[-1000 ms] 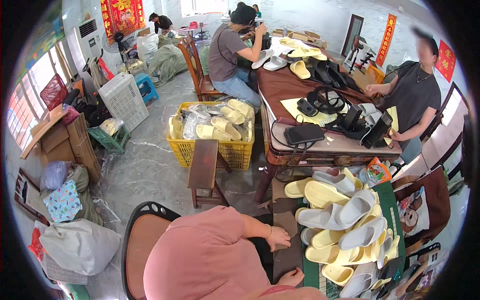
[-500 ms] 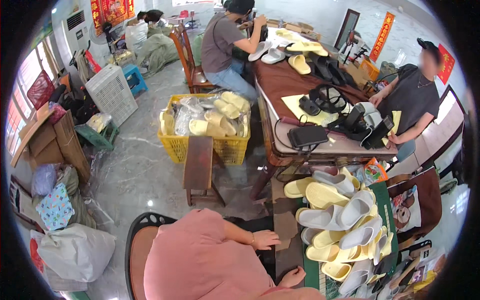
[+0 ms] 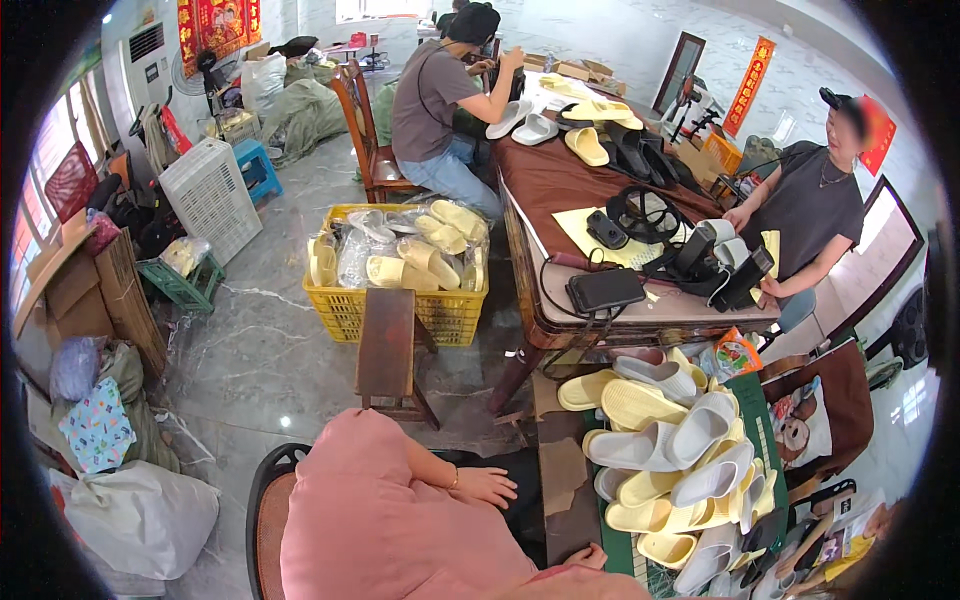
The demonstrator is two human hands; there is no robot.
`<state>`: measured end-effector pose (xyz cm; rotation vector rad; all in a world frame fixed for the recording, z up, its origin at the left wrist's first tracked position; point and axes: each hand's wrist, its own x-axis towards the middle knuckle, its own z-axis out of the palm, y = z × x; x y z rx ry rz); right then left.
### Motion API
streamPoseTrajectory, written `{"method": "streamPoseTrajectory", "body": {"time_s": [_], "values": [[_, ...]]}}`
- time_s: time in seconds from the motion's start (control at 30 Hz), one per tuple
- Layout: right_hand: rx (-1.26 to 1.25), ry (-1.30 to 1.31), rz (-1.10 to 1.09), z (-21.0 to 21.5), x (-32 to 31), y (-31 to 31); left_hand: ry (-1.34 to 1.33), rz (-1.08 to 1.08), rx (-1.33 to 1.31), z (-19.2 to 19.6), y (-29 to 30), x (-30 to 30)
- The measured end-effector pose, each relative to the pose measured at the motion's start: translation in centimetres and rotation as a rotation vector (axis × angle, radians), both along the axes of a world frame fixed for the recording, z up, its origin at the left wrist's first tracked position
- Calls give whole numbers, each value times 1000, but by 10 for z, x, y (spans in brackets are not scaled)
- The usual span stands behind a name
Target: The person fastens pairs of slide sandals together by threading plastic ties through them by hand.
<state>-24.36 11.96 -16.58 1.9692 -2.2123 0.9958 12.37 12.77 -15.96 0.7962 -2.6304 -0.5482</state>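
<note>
My left hand (image 3: 486,486) rests palm down over my dark-clad lap, fingers stretched and slightly apart, holding nothing. At the edge of the brown board (image 3: 567,500) to my right lies my right hand (image 3: 588,556), partly hidden by my pink sleeve; its fingers show too little to read. Right beside it is a heap of yellow and grey slippers (image 3: 690,440), piled loosely on a green surface (image 3: 625,545). Neither hand touches a slipper.
A yellow crate (image 3: 395,325) of bagged slippers stands ahead, behind a wooden bench (image 3: 388,330). Beyond is a brown-covered table (image 3: 540,185) with slippers, a black case (image 3: 606,290) and straps. One person (image 3: 440,110) sits at its far left, another (image 3: 815,200) is at its right, handling things.
My left hand has drawn back from the board's edge onto my lap. My right hand stays by the board, now more covered by the sleeve. The view has shifted slightly.
</note>
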Motion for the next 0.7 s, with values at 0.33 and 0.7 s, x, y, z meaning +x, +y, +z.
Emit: {"method": "streamPoseTrajectory", "body": {"time_s": [0.33,0.7], "values": [[22,-17,9,0,2,-4,44,42,70,0,-9,0],[100,-46,-25,10,6,0,85,19,28,-14,-16,-1]]}}
